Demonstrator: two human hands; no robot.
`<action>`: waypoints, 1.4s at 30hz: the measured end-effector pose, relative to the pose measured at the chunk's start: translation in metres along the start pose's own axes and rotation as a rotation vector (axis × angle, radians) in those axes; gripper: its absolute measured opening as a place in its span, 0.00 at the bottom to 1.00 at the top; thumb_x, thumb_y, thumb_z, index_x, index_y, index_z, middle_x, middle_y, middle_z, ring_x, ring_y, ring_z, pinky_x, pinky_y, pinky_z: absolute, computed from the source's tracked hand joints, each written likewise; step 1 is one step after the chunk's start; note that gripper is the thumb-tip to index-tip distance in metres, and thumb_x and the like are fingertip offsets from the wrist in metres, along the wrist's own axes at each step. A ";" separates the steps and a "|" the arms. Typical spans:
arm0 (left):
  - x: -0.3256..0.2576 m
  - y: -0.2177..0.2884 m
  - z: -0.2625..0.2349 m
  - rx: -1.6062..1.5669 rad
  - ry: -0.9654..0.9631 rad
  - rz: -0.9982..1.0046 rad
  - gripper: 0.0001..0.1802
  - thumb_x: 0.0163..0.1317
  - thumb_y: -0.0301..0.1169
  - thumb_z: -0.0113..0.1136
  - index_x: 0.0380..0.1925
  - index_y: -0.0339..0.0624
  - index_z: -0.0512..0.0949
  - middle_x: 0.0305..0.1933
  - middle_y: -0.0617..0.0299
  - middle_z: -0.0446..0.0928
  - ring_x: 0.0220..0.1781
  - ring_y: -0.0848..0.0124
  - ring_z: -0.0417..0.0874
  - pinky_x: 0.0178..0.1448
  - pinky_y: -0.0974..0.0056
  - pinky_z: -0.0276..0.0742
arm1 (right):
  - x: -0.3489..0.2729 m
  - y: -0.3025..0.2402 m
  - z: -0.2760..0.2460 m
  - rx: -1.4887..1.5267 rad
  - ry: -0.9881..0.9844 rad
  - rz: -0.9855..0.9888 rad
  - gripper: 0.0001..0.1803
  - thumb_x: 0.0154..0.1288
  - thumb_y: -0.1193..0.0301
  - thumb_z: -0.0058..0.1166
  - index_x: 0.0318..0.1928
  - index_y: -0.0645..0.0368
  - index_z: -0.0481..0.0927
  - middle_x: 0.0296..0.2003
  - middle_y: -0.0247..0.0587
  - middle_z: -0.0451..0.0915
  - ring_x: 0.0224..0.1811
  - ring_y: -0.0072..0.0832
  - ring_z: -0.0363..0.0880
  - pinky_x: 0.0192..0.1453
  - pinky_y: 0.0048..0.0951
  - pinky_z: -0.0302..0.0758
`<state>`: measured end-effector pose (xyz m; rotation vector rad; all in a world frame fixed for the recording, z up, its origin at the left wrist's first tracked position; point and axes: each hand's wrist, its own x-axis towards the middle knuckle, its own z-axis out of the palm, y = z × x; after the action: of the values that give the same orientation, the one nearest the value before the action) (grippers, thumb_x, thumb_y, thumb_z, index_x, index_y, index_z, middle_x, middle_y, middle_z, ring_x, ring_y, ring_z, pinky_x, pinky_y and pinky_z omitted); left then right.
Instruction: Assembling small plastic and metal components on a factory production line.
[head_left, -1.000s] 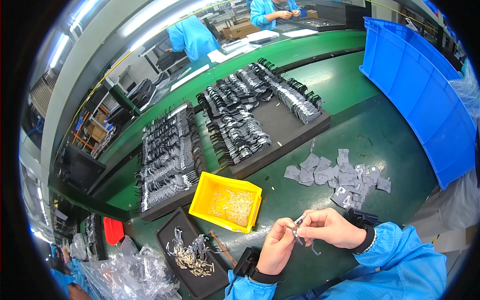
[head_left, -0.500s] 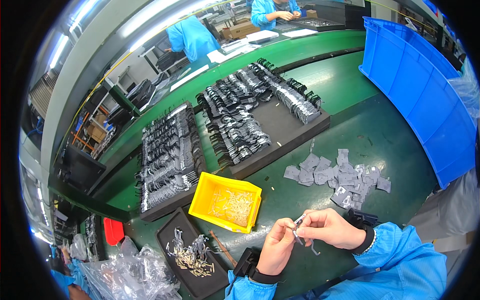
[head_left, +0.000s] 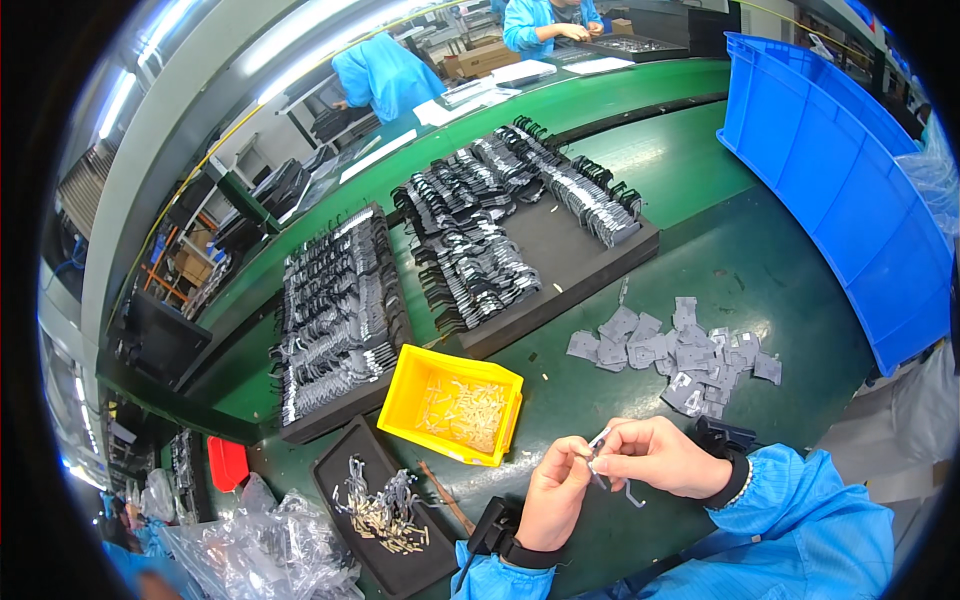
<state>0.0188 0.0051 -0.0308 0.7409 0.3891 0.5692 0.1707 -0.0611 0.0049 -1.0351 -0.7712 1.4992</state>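
Observation:
Fingertips of my left hand (head_left: 556, 495) and right hand (head_left: 658, 458) meet close together, both closed in a pinch on one small, thin grey part. A bent grey tail (head_left: 635, 494) of this part hangs below my right fingers. The pinched portion is mostly hidden by the fingers, so its exact kind does not show. Beyond my hands lies a loose pile of flat grey pieces (head_left: 700, 360). Left of them stands a yellow bin (head_left: 400, 395) with many small pale strips. A black tray (head_left: 428, 568) holds small grey and pale yellow pieces beside my left wrist.
Two dark foam trays, the right one (head_left: 560, 235) and the left one (head_left: 300, 428), carry dense rows of grey and black parts. A tall blue crate (head_left: 810, 170) stands at the right. A red container (head_left: 227, 462), clear plastic bags (head_left: 270, 555) and a brown stick (head_left: 447, 497) lie leftward.
My hands stay almost in place. The bent tail of the grey part has shifted slightly. At the back left, a person in blue has moved a little.

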 end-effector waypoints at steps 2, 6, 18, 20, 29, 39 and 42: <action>0.000 -0.001 0.001 0.026 0.015 0.023 0.04 0.66 0.28 0.49 0.39 0.44 0.70 0.38 0.69 0.70 0.41 0.80 0.69 0.48 0.72 0.64 | 0.000 -0.001 0.000 0.000 0.000 0.002 0.07 0.61 0.74 0.54 0.31 0.67 0.77 0.33 0.33 0.69 0.32 0.19 0.74 0.37 0.21 0.73; -0.001 0.000 0.000 0.045 0.011 0.026 0.04 0.66 0.28 0.50 0.39 0.44 0.70 0.38 0.70 0.70 0.41 0.80 0.69 0.48 0.72 0.64 | 0.000 -0.003 0.000 -0.029 -0.008 0.014 0.07 0.61 0.74 0.54 0.30 0.67 0.76 0.33 0.33 0.70 0.32 0.19 0.74 0.37 0.21 0.73; -0.002 -0.003 -0.001 0.082 0.019 0.067 0.04 0.65 0.26 0.50 0.39 0.43 0.71 0.39 0.69 0.70 0.43 0.79 0.70 0.49 0.72 0.65 | 0.001 0.000 -0.003 -0.011 -0.040 0.026 0.10 0.61 0.70 0.56 0.32 0.67 0.76 0.34 0.31 0.69 0.34 0.18 0.74 0.38 0.20 0.75; -0.003 -0.003 -0.001 0.136 0.017 0.070 0.04 0.65 0.26 0.51 0.39 0.42 0.71 0.40 0.68 0.70 0.42 0.79 0.70 0.48 0.72 0.66 | 0.001 0.001 -0.004 -0.007 -0.045 0.031 0.10 0.61 0.70 0.56 0.33 0.67 0.76 0.34 0.31 0.69 0.34 0.18 0.74 0.38 0.20 0.74; -0.002 0.002 0.005 0.043 -0.014 0.068 0.04 0.66 0.29 0.49 0.39 0.43 0.69 0.39 0.66 0.71 0.40 0.76 0.71 0.46 0.70 0.67 | 0.002 0.000 -0.005 -0.023 -0.082 0.012 0.09 0.62 0.71 0.55 0.34 0.66 0.76 0.34 0.31 0.70 0.34 0.18 0.74 0.39 0.20 0.74; -0.003 0.006 0.008 -0.014 -0.013 0.042 0.05 0.67 0.31 0.48 0.39 0.44 0.69 0.37 0.66 0.71 0.40 0.76 0.71 0.47 0.68 0.68 | 0.002 0.001 -0.004 -0.019 -0.090 -0.033 0.07 0.61 0.74 0.54 0.35 0.67 0.75 0.34 0.32 0.70 0.32 0.18 0.74 0.38 0.19 0.73; -0.003 0.002 0.005 0.024 -0.005 0.049 0.04 0.66 0.30 0.49 0.39 0.44 0.69 0.37 0.66 0.71 0.40 0.77 0.71 0.47 0.68 0.68 | 0.002 0.003 -0.005 -0.021 -0.090 -0.038 0.07 0.60 0.75 0.54 0.34 0.68 0.75 0.34 0.32 0.70 0.32 0.18 0.74 0.38 0.19 0.73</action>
<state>0.0181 0.0022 -0.0255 0.7763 0.3741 0.6094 0.1738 -0.0599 -0.0004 -0.9682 -0.8668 1.5164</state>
